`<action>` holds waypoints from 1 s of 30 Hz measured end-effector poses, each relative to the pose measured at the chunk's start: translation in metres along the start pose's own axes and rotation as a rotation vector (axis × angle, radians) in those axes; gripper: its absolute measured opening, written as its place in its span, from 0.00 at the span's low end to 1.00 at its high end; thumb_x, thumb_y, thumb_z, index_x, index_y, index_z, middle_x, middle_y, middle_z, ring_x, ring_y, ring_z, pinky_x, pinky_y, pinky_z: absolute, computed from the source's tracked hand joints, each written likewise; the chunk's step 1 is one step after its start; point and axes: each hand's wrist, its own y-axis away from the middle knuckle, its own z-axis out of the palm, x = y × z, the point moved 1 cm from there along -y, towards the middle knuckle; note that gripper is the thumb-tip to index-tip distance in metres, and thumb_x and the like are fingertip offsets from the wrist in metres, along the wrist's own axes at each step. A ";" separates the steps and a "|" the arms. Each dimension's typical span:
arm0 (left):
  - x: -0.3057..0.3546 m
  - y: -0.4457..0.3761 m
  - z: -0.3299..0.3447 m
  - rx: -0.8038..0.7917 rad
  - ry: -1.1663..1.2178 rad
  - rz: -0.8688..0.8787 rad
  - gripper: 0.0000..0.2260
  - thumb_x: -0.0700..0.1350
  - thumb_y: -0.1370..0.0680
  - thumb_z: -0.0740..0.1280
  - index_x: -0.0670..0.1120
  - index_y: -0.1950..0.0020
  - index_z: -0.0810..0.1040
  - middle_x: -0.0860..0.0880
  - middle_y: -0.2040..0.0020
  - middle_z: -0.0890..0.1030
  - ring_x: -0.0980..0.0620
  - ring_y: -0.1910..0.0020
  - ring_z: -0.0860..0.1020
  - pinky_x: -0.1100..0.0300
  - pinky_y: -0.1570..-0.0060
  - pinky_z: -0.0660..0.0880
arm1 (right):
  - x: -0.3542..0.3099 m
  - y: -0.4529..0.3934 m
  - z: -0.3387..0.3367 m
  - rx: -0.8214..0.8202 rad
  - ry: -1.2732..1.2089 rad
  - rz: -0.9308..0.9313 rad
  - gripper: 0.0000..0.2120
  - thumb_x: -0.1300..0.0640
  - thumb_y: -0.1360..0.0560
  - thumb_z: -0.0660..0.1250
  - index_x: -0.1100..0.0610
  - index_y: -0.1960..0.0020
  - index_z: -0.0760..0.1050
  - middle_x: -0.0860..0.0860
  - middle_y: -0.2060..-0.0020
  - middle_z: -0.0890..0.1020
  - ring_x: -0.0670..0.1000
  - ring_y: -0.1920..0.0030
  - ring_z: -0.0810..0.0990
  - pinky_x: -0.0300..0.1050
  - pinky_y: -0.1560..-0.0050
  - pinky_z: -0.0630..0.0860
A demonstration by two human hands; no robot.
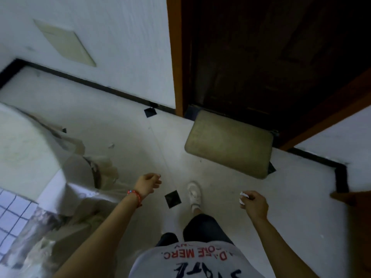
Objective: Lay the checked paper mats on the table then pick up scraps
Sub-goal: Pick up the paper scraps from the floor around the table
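Observation:
I stand on a pale tiled floor and look down. My right hand [254, 203] is closed around small white paper scraps [243, 198], which poke out past the fingers. My left hand [148, 184], with a red bracelet at the wrist, hangs over the floor with fingers loosely curled; a tiny pale bit shows at the fingertips, too blurred to tell what it is. A small white scrap [111, 145] lies on the floor farther ahead on the left. A checked paper mat [12, 209] shows at the left edge on the table.
A round table [22, 145] draped with a pale cloth fills the left side. An olive doormat [228, 148] lies before a dark wooden door [271, 57]. Black diamond floor tiles [173, 198] dot the floor. My white shoe [194, 194] steps forward.

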 end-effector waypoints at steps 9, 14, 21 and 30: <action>0.041 -0.041 -0.072 0.279 0.304 -0.182 0.11 0.42 0.21 0.58 0.39 0.44 0.75 0.41 0.52 0.77 0.46 0.59 0.75 0.61 0.62 0.67 | -0.197 -0.113 0.107 -0.321 0.213 -0.177 0.13 0.66 0.29 0.67 0.53 0.69 0.74 0.52 0.72 0.77 0.56 0.64 0.76 0.46 0.60 0.72; 0.060 -0.067 -0.104 0.362 0.445 -0.240 0.12 0.43 0.21 0.59 0.36 0.44 0.75 0.41 0.51 0.77 0.45 0.54 0.74 0.62 0.62 0.68 | -0.297 -0.125 0.191 -0.487 0.261 -0.307 0.06 0.68 0.28 0.66 0.59 0.61 0.77 0.56 0.67 0.78 0.53 0.65 0.76 0.45 0.62 0.75; 0.084 -0.135 -0.170 0.400 0.586 -0.304 0.07 0.43 0.21 0.58 0.43 0.53 0.73 0.41 0.53 0.76 0.50 0.63 0.74 0.63 0.63 0.66 | -0.395 -0.149 0.296 -0.586 0.423 -0.412 0.09 0.67 0.28 0.65 0.57 0.65 0.76 0.58 0.64 0.80 0.58 0.60 0.78 0.44 0.57 0.73; 0.137 -0.219 -0.313 0.443 0.669 -0.277 0.10 0.44 0.21 0.59 0.39 0.45 0.75 0.42 0.52 0.76 0.46 0.59 0.75 0.60 0.61 0.68 | -0.500 -0.161 0.404 -0.544 0.528 -0.456 0.05 0.68 0.29 0.67 0.66 0.54 0.79 0.57 0.59 0.79 0.58 0.55 0.78 0.52 0.50 0.77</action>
